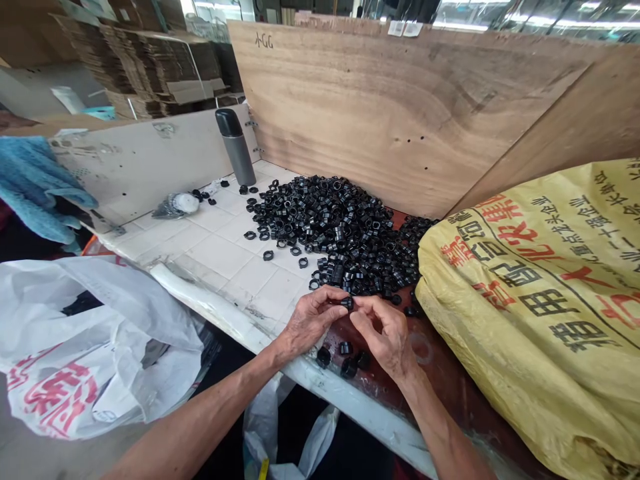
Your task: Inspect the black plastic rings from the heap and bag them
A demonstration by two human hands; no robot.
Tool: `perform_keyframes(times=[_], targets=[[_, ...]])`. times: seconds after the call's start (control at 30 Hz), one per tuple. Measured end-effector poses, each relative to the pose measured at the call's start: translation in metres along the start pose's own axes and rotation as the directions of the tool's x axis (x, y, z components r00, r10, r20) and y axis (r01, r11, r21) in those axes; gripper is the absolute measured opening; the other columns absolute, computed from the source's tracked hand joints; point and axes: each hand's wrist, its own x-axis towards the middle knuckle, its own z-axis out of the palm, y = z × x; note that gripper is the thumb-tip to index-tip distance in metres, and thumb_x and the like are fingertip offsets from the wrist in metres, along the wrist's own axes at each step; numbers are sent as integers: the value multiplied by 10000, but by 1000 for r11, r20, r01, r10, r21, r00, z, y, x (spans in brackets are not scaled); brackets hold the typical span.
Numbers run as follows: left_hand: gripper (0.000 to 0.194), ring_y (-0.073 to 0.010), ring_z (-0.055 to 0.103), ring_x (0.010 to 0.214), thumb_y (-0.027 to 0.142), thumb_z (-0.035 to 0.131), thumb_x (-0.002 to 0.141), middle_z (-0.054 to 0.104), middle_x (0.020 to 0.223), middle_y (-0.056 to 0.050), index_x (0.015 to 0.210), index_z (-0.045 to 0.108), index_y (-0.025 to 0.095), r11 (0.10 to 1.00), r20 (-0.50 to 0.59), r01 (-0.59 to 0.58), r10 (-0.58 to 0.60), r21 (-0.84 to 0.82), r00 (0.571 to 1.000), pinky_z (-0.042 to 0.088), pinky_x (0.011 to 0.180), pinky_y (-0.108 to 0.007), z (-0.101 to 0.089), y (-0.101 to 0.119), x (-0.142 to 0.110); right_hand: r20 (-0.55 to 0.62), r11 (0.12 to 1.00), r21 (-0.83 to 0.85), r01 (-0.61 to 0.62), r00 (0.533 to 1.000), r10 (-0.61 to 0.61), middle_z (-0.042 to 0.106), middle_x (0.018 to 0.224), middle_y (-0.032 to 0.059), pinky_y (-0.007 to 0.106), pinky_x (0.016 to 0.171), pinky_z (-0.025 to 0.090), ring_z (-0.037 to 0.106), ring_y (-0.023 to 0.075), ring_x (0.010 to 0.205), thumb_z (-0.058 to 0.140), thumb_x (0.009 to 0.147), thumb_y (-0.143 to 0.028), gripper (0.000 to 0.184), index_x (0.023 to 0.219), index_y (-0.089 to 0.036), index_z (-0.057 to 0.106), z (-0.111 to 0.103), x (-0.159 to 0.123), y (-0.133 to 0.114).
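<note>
1. Between the two hands, at the clock's centre, a small black plastic ring [347,303] is being pinched above the tabletop.
2. That ring is being gripped by the fingers and thumb of the left hand [313,320], closed together on it from 9 o'clock, while the fingertips of the right hand [385,330] are being pressed against it from 3 o'clock.
3. At 6 o'clock, just below the hands, four loose black rings [345,357] are being borne by a red-brown board [450,393].
4. At 12 o'clock, a large heap of black rings [330,227] is being held against an upright plywood panel [400,100], its near edge lying just beyond the fingers.
5. At 10 o'clock, scattered rings [270,247] are being supported by a white tiled counter [225,257], and a small clear bag [175,205] is being kept on it further out.
6. At 11 o'clock, a steel flask with a black cap [235,147] is being stood upright against a pale board.
7. At 3 o'clock, a yellow woven sack printed with red and black characters [525,320] is being propped beside the board.
8. At 9 o'clock, a white plastic bag [90,347] is being hung below the counter's edge, while a blue towel [35,187] is being draped at 10 o'clock.
</note>
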Motion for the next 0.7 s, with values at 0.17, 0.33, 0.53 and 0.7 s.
perform_keyframes(times=[0.17,0.33,0.53,0.7], targets=[[237,-201,647,1000,328,732,840,681,1062,-69,1025,716,180,1000,30,-15,14,15,999,521,924,-322,-1,1,-1,-29,1000,11,6,1000,-6,659,802,19,251,648,490,608,152,683,631,897,-313,121,926,-198,652,2,1,5],[169,-190,660,966,280,677,886,695,1029,-56,1026,710,191,989,95,-68,56,128,994,524,909,-320,-2,1,-1,-1,988,100,-122,992,123,676,755,11,240,577,496,642,145,592,581,923,-304,124,963,-203,640,9,-2,3],[182,-174,639,934,143,622,856,676,1014,-39,1011,691,207,917,280,-207,111,340,953,508,861,-298,-1,3,-2,-27,974,-51,-219,976,218,625,597,-12,230,536,450,596,139,542,536,944,-350,276,712,-209,584,6,-1,8],[104,-148,594,723,155,635,817,649,746,-1,724,665,189,779,395,-271,33,566,918,458,692,-260,7,8,-3,-227,808,-555,-196,971,79,627,980,114,317,682,484,615,231,817,593,852,-178,108,957,-182,622,-21,-8,19]])
